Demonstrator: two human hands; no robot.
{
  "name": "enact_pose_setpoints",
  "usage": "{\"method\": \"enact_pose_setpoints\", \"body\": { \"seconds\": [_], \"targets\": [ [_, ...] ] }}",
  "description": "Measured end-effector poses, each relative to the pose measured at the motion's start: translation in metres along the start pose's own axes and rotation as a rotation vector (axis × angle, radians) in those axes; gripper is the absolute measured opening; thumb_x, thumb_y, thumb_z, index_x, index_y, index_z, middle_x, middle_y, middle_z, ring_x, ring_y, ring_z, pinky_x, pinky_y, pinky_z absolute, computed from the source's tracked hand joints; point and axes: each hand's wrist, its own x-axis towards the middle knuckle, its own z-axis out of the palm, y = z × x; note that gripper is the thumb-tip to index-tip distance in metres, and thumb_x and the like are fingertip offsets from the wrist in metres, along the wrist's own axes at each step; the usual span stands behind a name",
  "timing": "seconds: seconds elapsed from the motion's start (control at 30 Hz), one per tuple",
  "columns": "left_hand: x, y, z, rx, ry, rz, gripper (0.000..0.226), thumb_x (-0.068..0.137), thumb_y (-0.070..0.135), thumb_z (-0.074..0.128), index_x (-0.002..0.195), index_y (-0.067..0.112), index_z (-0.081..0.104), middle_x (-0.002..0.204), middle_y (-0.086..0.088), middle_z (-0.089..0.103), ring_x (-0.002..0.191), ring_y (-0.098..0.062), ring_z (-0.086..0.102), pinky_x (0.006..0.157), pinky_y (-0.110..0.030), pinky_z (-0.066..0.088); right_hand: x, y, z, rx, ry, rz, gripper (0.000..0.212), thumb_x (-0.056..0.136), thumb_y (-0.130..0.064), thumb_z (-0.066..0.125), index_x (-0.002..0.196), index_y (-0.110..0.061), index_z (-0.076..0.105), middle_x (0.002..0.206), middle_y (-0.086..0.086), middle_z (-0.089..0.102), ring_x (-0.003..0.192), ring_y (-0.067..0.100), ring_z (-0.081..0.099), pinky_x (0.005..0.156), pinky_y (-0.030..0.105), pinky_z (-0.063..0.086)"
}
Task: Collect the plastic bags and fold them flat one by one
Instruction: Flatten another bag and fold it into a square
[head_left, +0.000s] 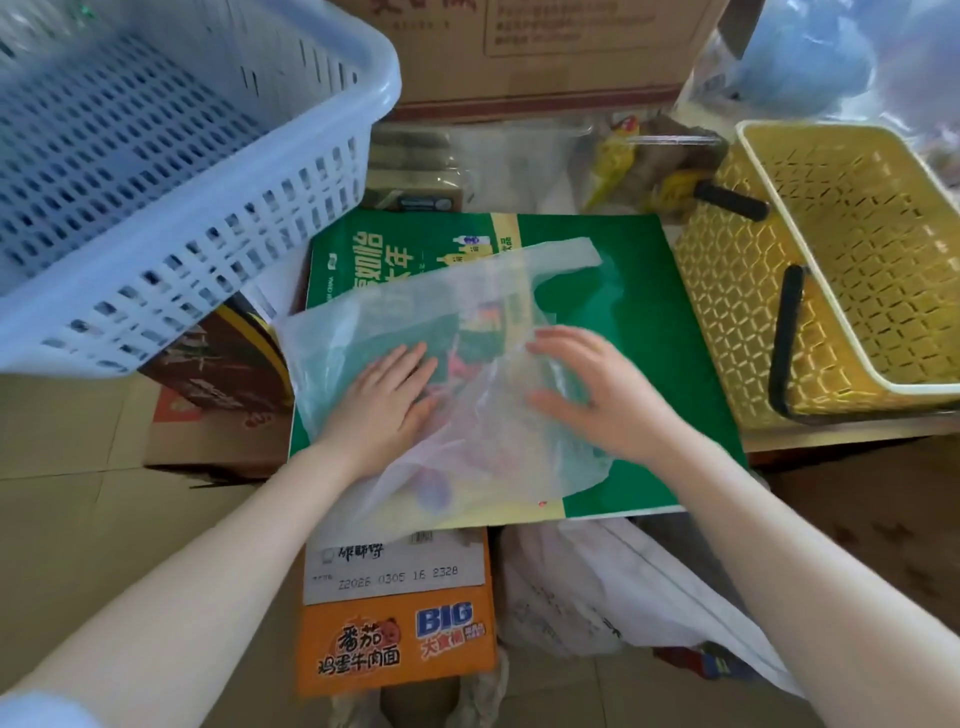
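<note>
A thin, translucent white plastic bag (467, 312) lies spread over a green printed box (639, 322), one handle pointing up and to the right. My left hand (387, 397) presses flat on the bag's left half with straight fingers. My right hand (587, 389) rests on the bag's right half, fingers spread and slightly bent, thumb out to the left. The bag's lower corner hangs over the box's near edge. More white plastic bags (597, 587) lie crumpled on the floor below the box.
A blue-white slotted basket (156, 171) stands at the upper left and a yellow basket (841, 270) with black handles at the right. Cardboard boxes (545, 52) stand behind, snack packets (639, 161) between them. An orange noodle carton (395, 639) lies near me.
</note>
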Motion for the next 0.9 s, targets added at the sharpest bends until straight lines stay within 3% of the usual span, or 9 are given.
{"method": "enact_pose_setpoints", "body": {
  "seconds": [0.1,0.17,0.3,0.43,0.6,0.67,0.73,0.8,0.9],
  "targets": [
    [-0.010,0.006,-0.016,-0.341,0.062,-0.027,0.056,0.098,0.046,0.023,0.142,0.013,0.032,0.151,-0.005,0.027,0.140,-0.013,0.019,0.108,-0.017,0.006,-0.010,-0.014,0.031,-0.279,-0.127,-0.200,0.058,0.082,-0.054,0.047,0.124,-0.016,0.057,0.132,0.006,0.055,0.126,0.026,0.048,0.108,0.045,0.028],
    [-0.032,0.013,-0.027,-0.508,0.189,0.007,0.063,0.093,0.055,0.028,0.130,0.008,0.049,0.133,-0.005,0.048,0.123,-0.008,0.038,0.100,-0.013,0.022,-0.009,-0.023,0.047,-0.405,-0.081,-0.235,0.052,0.080,-0.050,0.052,0.119,-0.016,0.060,0.122,0.004,0.062,0.119,0.026,0.054,0.105,0.049,0.033],
    [-0.098,0.026,-0.019,-0.200,0.199,0.031,0.068,0.076,0.070,0.047,0.111,0.012,0.056,0.105,0.005,0.054,0.096,-0.008,0.048,0.083,-0.023,0.038,-0.001,-0.028,0.059,-0.421,0.005,-0.157,0.044,0.066,-0.035,0.069,0.105,-0.015,0.065,0.104,0.005,0.067,0.096,0.028,0.064,0.087,0.039,0.048],
    [-0.118,0.008,0.003,-0.119,0.206,-0.042,0.026,0.074,0.012,0.073,0.096,0.010,0.060,0.093,-0.001,0.060,0.088,-0.022,0.059,0.076,-0.033,0.049,-0.003,-0.020,0.073,-0.466,0.023,-0.046,0.024,0.071,-0.030,0.066,0.088,-0.013,0.066,0.089,0.005,0.067,0.085,0.030,0.062,0.075,0.037,0.047],
    [-0.119,-0.021,-0.002,-0.087,0.363,-0.172,0.028,0.065,-0.019,0.063,0.083,0.003,0.060,0.087,-0.010,0.062,0.080,-0.032,0.057,0.062,-0.033,0.043,-0.014,-0.003,0.069,-0.513,0.221,0.166,0.007,0.069,-0.019,0.059,0.068,-0.013,0.057,0.063,0.006,0.062,0.066,0.031,0.055,0.066,0.035,0.038],
    [-0.120,-0.032,-0.005,-0.056,0.375,-0.294,0.032,0.067,-0.017,0.057,0.091,0.004,0.060,0.096,-0.011,0.061,0.088,-0.034,0.054,0.069,-0.036,0.039,-0.025,0.005,0.062,-0.476,0.303,0.240,0.006,0.074,-0.014,0.062,0.077,-0.011,0.059,0.075,0.009,0.063,0.073,0.034,0.055,0.068,0.038,0.038],
    [-0.121,-0.034,-0.008,0.008,0.344,-0.303,0.040,0.068,-0.009,0.061,0.105,0.005,0.059,0.107,-0.011,0.060,0.101,-0.035,0.052,0.081,-0.043,0.040,-0.036,0.010,0.057,-0.264,0.317,0.378,0.026,0.080,-0.017,0.069,0.102,-0.007,0.059,0.101,0.013,0.061,0.094,0.034,0.053,0.079,0.041,0.040],
    [-0.117,-0.024,-0.011,0.017,0.339,-0.214,0.049,0.067,-0.002,0.066,0.115,0.004,0.057,0.115,-0.013,0.059,0.110,-0.035,0.051,0.093,-0.048,0.040,-0.048,0.010,0.055,0.001,0.302,0.489,0.046,0.081,-0.024,0.071,0.119,-0.005,0.052,0.118,0.011,0.054,0.106,0.026,0.050,0.089,0.034,0.039],
    [-0.100,0.001,-0.012,0.039,0.387,-0.013,0.046,0.068,0.004,0.070,0.113,0.003,0.058,0.113,-0.013,0.060,0.107,-0.033,0.056,0.091,-0.045,0.044,-0.068,0.007,0.050,0.189,0.256,0.535,0.051,0.083,-0.029,0.068,0.126,-0.009,0.049,0.122,0.001,0.051,0.107,0.012,0.047,0.088,0.023,0.034]
  ]
}}
